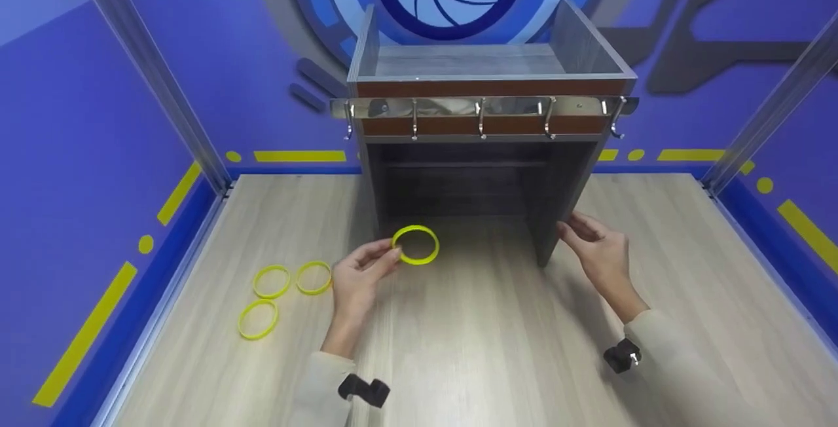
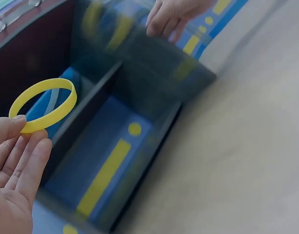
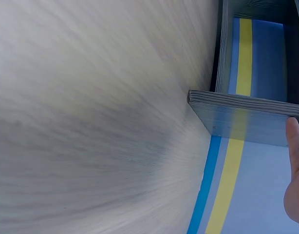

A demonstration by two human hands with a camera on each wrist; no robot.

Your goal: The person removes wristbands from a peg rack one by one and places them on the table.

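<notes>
My left hand [image 1: 357, 276] pinches a yellow wristband [image 1: 435, 253] between thumb and fingers, in front of the lower opening of a grey wooden hook rack [image 1: 556, 198]. In the left wrist view the wristband [image 2: 66, 108] tilts up from the fingertips, its loop empty. My right hand [image 1: 599, 253] rests on the outer side of the rack's right panel, low down, thumb at the front edge. In the right wrist view the thumb [image 3: 295, 141] shows against that panel [image 3: 247, 119]; the other fingers are mostly hidden. Several silver hooks [image 1: 481, 119] line a metal strip across the rack's front.
Three more yellow wristbands, one nearest the rack [image 1: 314, 291], one behind [image 1: 272, 296] and one in front [image 1: 257, 336], lie flat on the wooden table [image 1: 471, 348] left of my left hand. Blue panelled walls [image 1: 275, 73] enclose the table's back and sides.
</notes>
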